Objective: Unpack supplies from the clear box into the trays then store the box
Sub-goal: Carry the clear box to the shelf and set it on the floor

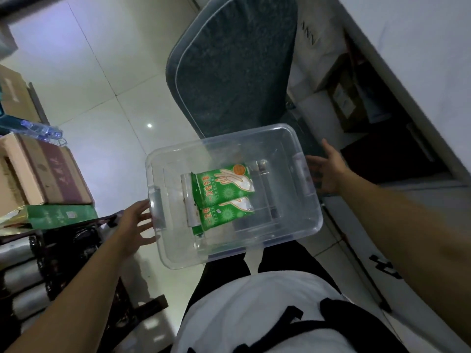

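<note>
Head view: both hands, left (135,222) and right (327,170), are spreading open beside the clear box (303,222), needing level grips under its handles so the green glove packets (224,197) stay put.

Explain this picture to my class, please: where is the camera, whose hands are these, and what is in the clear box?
There is no machine here. A person wears one camera on the head, looking forward and down, so you see their own arms, white shirt and dark trousers from above.

The clear box is a see-through plastic tub with no lid on it, seen above the person's legs and a tiled floor. Inside lie green packets printed with pictures of hands, overlapping each other.

The left hand is open at the box's left handle, the right hand open at its right end. Whether they actually press the box or only reach for it is hard to tell.

A grey cushioned chair stands beyond the box, and cardboard boxes are stacked on the left.
</note>
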